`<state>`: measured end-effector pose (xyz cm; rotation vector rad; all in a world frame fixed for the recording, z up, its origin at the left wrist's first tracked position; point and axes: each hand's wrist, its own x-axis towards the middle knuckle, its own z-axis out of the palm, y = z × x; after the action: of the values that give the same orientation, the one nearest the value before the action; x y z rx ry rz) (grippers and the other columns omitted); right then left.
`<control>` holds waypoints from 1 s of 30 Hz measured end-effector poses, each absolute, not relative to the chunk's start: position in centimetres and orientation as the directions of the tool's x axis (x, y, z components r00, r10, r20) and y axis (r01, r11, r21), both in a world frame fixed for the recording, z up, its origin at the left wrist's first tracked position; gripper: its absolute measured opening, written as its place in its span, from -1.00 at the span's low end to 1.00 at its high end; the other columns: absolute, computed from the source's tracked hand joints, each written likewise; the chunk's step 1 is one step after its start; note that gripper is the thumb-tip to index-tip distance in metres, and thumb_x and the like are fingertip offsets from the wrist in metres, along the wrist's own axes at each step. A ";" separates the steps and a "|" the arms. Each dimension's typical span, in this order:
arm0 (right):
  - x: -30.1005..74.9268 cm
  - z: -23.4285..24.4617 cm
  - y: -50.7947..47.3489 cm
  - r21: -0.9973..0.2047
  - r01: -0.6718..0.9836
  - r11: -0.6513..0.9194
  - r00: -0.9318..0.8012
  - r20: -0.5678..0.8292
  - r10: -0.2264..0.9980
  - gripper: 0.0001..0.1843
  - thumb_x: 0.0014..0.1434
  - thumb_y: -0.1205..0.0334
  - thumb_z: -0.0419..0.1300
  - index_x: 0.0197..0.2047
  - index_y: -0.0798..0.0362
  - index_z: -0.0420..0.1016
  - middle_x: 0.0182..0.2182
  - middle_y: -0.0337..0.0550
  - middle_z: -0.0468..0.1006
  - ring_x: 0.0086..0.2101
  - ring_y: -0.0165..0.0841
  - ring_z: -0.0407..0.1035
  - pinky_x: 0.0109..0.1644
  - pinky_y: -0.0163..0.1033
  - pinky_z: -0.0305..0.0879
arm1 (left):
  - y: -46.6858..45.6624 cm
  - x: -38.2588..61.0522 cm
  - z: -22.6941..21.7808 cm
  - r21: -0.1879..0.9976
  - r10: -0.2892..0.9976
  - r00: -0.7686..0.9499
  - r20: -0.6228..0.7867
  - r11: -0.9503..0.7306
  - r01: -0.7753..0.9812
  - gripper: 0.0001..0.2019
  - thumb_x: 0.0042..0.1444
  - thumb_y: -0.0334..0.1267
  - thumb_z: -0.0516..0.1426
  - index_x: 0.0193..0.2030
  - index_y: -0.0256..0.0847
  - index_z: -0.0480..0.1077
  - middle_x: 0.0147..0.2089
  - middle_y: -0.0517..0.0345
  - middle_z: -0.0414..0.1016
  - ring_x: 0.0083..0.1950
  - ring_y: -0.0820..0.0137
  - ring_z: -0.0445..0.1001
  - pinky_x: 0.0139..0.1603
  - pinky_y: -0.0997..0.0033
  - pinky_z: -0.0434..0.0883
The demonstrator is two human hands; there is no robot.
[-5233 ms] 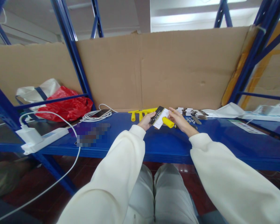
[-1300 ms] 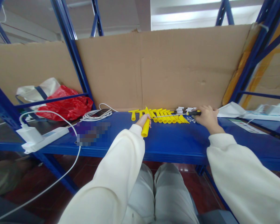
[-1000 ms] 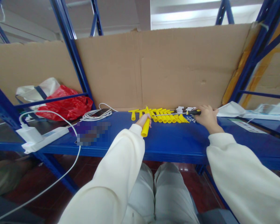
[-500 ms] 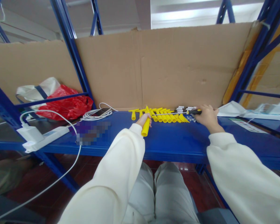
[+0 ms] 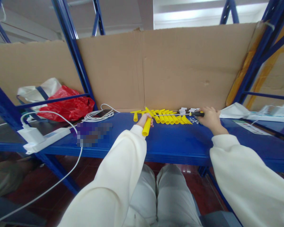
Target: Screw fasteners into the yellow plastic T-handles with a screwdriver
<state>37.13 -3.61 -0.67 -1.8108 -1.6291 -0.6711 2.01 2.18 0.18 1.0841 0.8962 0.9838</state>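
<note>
My left hand [image 5: 144, 120] is closed around a yellow T-shaped plastic handle [image 5: 146, 129], its wide round end pointing down toward me. In my right hand [image 5: 211, 119] is a screwdriver [image 5: 197, 113] with a black and yellow grip. Its long thin shaft lies level and runs left, the tip reaching the yellow handle beside my left fingers. Whether the tip sits inside the handle I cannot tell. Behind the shaft, a row of similar yellow handles [image 5: 167, 120] lies on the blue shelf [image 5: 175, 142]. White-and-black pieces [image 5: 185, 111] and small loose screws [image 5: 194, 120] are near my right hand.
Cardboard [image 5: 180, 69] walls the back. To the left are a coiled white cable [image 5: 94, 117], a red plastic bag [image 5: 68, 104] and a white power strip [image 5: 47, 140]. A white packet [image 5: 235, 111] and a printed sheet [image 5: 252, 127] lie right. Blue posts [image 5: 78, 63] frame the shelf.
The yellow handle in my left hand has tilted slightly, its wide end shifting a little left and up. My right hand and the screwdriver stay almost in place.
</note>
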 end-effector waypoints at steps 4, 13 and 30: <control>37.1 -0.5 -3.8 -0.068 0.994 -0.091 0.112 0.723 0.682 -0.70 0.17 0.24 0.19 -0.08 0.06 0.67 -0.14 0.18 0.61 -0.09 0.01 0.34 -0.08 -0.03 0.12 | 1.9 2.2 0.3 0.983 0.950 0.290 -0.117 0.153 -0.103 -0.87 0.01 -0.35 0.15 -0.44 -0.08 0.24 -0.69 0.28 0.23 -0.67 0.44 0.19 -0.55 0.44 0.29; 37.8 -0.6 -3.8 -0.009 0.987 -0.159 0.124 0.664 0.737 -0.71 0.25 0.19 0.24 0.02 0.03 0.59 -0.11 0.13 0.58 -0.11 -0.02 0.33 -0.08 -0.04 0.20 | 1.2 2.6 0.2 0.990 0.949 0.284 -0.137 0.126 0.057 -0.85 -0.04 -0.35 0.16 -0.51 -0.09 0.25 -0.69 0.22 0.26 -0.67 0.43 0.23 -0.55 0.44 0.28; 38.0 -0.9 -3.3 -0.055 0.994 -0.089 0.103 0.673 0.732 -0.66 0.16 0.10 0.27 -0.02 0.03 0.60 -0.14 0.15 0.59 -0.09 0.06 0.41 -0.04 0.04 0.31 | 0.7 2.7 0.4 0.991 0.972 0.211 -0.100 0.078 0.111 -0.92 -0.03 -0.37 0.16 -0.36 -0.13 0.37 -0.69 0.25 0.27 -0.63 0.38 0.27 -0.52 0.43 0.32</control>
<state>38.00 -3.31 -0.89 -1.8788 -1.6806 -0.6745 2.69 0.70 0.36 1.3115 1.1599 0.9330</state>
